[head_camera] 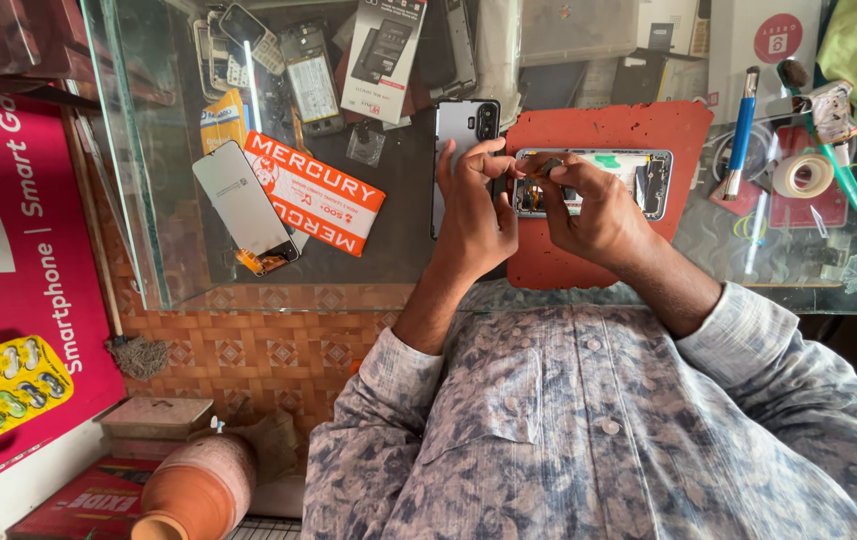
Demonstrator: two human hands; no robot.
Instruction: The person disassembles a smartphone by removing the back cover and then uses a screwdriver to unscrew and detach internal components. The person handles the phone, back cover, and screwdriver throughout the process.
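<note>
A person is working on an opened smartphone (593,182) lying on a red mat (598,250) atop a glass counter (348,270). The right hand (593,210) is pinching a small part at the phone's left end, while the left hand (473,215), fingers curled, is touching the same end. A grey back cover (458,130) is lying just beside.

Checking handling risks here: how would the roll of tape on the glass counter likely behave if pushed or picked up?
The tape roll lies flat on its side, so it probably slides rather than rolls. It looks small with an open core, so likely light and easy to pinch. The glass counter looks smooth, so a nudge may send it skating.
</note>
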